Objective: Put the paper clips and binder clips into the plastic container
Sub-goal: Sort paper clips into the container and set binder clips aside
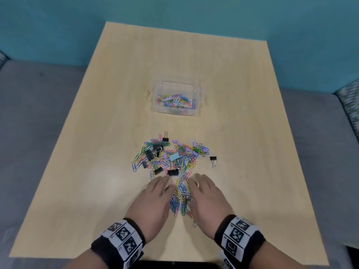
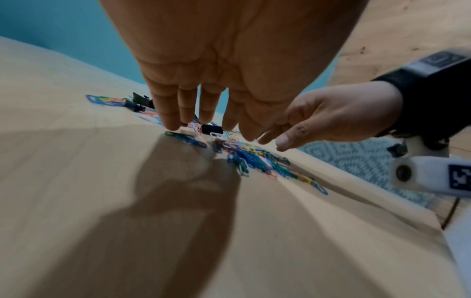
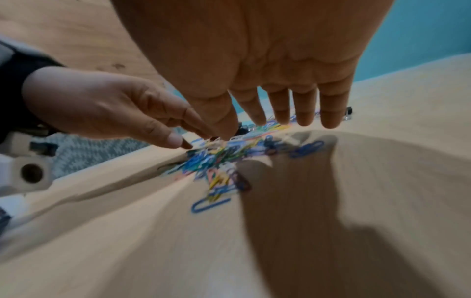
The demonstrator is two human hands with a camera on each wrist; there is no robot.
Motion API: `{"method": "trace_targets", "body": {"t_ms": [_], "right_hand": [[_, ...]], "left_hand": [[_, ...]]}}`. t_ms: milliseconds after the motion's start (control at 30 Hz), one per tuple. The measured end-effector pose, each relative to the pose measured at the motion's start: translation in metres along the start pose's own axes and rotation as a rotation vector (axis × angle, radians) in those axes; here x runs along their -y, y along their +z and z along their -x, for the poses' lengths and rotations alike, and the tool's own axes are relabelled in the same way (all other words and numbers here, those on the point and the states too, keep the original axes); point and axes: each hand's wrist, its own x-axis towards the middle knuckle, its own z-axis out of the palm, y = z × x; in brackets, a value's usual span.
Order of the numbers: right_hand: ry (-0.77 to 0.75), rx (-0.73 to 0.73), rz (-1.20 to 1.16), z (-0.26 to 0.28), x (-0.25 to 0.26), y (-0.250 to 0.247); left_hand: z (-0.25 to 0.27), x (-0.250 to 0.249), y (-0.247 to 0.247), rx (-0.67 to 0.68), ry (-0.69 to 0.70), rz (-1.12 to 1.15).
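A heap of coloured paper clips (image 1: 171, 158) mixed with black, purple and teal binder clips lies mid-table. A narrower bunch of paper clips (image 1: 181, 197) (image 2: 254, 159) (image 3: 219, 159) sits between my two hands. My left hand (image 1: 153, 199) (image 2: 203, 113) and right hand (image 1: 206, 199) (image 3: 288, 113) flank that bunch, palms inward, fingers straight and pointing down at the table, holding nothing. The clear plastic container (image 1: 155, 109) stands farther back with several paper clips inside. One black binder clip (image 1: 213, 160) lies alone to the right of the heap.
The light wooden table (image 1: 97, 152) stretches bare on both sides of the clips. A grey couch (image 1: 29, 113) surrounds it, with a patterned cushion (image 1: 349, 101) at the right. A teal wall (image 1: 174, 8) stands behind.
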Motion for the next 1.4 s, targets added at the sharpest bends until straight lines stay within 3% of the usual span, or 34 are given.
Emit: {"method": "trace_targets", "body": {"t_ms": [67,233,400,533,700,833,1067,1400], "right_hand": [[-0.048,0.01,0.053,0.003,0.007,0.005],[-0.067,-0.124,0.083,-0.02,0.013,-0.003],[-0.024,0.005,0.121,-0.026,0.01,0.003],[-0.061,-0.031,0.105,-0.013,0.008,-0.003],[-0.115,-0.071,0.092,-0.04,0.002,-0.01],[-0.094,0.05,0.133,-0.043,0.001,-0.007],[-0.067,-0.012,0.089,-0.032,0.002,-0.014],[0.006,-0.004,0.155,-0.041,-0.001,-0.01]], "left_hand": [[-0.002,-0.002,0.005,0.046,0.02,-0.052],[-0.007,-0.004,0.01,0.034,-0.043,-0.083],[0.0,0.003,0.016,0.038,-0.031,-0.097],[0.01,0.002,0.015,0.007,-0.021,-0.11],[0.002,0.003,0.014,-0.021,-0.052,-0.117],[0.001,0.005,0.015,-0.001,-0.041,-0.134],[0.007,0.01,0.01,-0.047,-0.163,-0.1],[-0.007,0.004,0.012,-0.059,-0.116,-0.14]]}}
